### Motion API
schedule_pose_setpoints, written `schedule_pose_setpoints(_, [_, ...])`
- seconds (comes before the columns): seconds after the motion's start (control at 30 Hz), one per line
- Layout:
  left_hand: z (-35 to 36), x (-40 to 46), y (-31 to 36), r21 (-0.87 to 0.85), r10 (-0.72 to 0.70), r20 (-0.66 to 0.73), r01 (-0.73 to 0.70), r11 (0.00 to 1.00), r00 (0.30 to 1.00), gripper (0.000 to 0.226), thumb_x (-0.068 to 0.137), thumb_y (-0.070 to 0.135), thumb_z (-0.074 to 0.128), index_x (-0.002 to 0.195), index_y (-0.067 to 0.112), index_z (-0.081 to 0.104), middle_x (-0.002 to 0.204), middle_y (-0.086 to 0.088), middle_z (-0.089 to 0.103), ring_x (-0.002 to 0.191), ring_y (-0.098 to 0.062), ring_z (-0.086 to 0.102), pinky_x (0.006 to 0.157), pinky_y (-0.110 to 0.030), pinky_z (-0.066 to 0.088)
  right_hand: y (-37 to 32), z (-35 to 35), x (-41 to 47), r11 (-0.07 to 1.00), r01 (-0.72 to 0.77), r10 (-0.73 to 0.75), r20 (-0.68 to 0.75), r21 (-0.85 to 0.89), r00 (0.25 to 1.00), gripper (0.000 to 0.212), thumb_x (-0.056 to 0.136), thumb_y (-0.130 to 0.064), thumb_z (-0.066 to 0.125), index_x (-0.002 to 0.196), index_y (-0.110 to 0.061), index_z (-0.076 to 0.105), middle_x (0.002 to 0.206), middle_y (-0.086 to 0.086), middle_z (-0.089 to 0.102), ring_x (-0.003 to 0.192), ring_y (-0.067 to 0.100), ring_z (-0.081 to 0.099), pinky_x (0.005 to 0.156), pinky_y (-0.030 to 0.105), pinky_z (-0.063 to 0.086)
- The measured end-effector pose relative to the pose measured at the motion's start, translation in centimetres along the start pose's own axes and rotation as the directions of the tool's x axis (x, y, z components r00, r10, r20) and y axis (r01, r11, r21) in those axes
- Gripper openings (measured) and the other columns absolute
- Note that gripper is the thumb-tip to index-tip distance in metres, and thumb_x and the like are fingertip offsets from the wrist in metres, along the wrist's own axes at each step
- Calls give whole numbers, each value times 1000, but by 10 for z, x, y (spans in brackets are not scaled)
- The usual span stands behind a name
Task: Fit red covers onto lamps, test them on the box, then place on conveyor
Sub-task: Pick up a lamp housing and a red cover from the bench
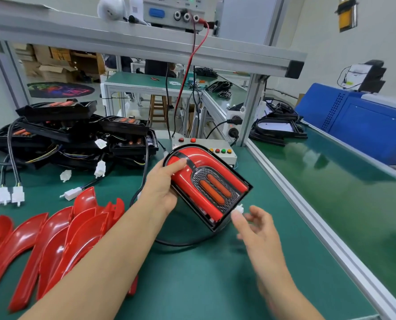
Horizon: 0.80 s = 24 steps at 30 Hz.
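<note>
- Glossy red covers point(54, 241), curved like scoops, lie overlapped on the green mat at the left edge.
- Behind them a heap of black lamp housings point(77, 135) trails cables with white connectors point(10, 195).
- The left hand point(162, 185) grips the lamp point(206, 181), thumb across its rounded end, holding it tilted above the mat just in front of the test box point(217, 150).
- The lamp carries a shiny red cover round a textured grey panel with two orange oval lenses.
- The right hand point(257, 229), blurred, pinches a small white connector point(239, 208) at the lamp's lower corner.
- The green conveyor point(331, 185) runs along the right, beyond an aluminium rail.
</note>
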<state>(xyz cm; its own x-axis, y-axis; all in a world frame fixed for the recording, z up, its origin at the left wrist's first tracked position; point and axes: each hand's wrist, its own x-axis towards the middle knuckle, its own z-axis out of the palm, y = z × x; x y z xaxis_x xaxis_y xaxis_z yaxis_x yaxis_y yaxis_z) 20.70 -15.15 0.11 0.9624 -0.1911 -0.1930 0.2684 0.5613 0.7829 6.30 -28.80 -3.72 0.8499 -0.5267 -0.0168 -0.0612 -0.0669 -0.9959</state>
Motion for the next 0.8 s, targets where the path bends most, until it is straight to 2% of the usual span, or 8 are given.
schedule_pose_setpoints(0.07, [3,-3,0,-9,-1,18,2,1000,1000,31,83,2,64,112,10,60,78,-6,72,62,-18,69,51,-30,56,-1,3,1,965,-191,150,223,178,963,66,62,-56,71,119,-29,52,116,-11,65,101,5,66,89,26,50])
schedule_pose_setpoints(0.1, [4,-4,-2,-5,-4,27,4,1000,1000,29,83,2,65,110,8,61,78,-6,72,62,-18,69,52,-30,56,-1,7,2,939,-250,168,318,237,933,69,63,-52,72,123,-23,55,118,-6,68,107,11,66,92,30,51])
schedule_pose_setpoints(0.17, [5,-6,-4,11,-11,38,11,1000,999,27,82,5,66,109,8,61,83,-7,71,68,-19,68,56,-32,56,-4,12,2,895,-313,169,409,318,897,67,64,-43,75,124,-17,59,118,0,70,110,19,66,89,33,54])
schedule_pose_setpoints(0.3, [5,-9,-5,26,12,61,-14,1000,998,26,81,6,67,107,10,63,90,-8,70,75,-20,66,61,-32,56,-7,14,5,815,-381,177,437,437,882,57,67,-20,75,119,-5,61,112,10,72,95,23,71,76,30,59])
schedule_pose_setpoints(0.4, [4,-10,-6,48,31,94,-36,998,995,26,81,5,66,106,11,63,92,-9,69,78,-21,65,63,-32,56,-6,14,6,793,-415,193,461,446,866,52,63,-10,77,111,3,64,104,15,73,87,24,71,71,28,59])
schedule_pose_setpoints(0.47, [3,-11,-6,54,30,104,-36,998,994,27,80,4,66,107,10,63,93,-10,69,79,-22,65,65,-32,56,-6,14,5,808,-399,188,452,434,872,49,62,-10,77,108,4,66,102,16,73,86,24,71,70,29,59])
schedule_pose_setpoints(0.6, [4,-12,-5,61,37,97,-43,997,995,26,80,2,65,105,9,64,87,-7,70,72,-19,67,56,-28,56,-4,15,3,853,-336,159,415,399,896,44,63,-10,77,105,0,68,103,15,73,88,25,71,71,28,58])
schedule_pose_setpoints(0.8, [3,-13,-10,94,55,96,-64,993,994,30,81,3,66,110,8,62,94,-7,72,79,-19,67,61,-30,56,2,16,1,862,-319,150,402,394,903,43,63,-11,77,105,-3,68,104,14,74,93,26,71,75,28,58])
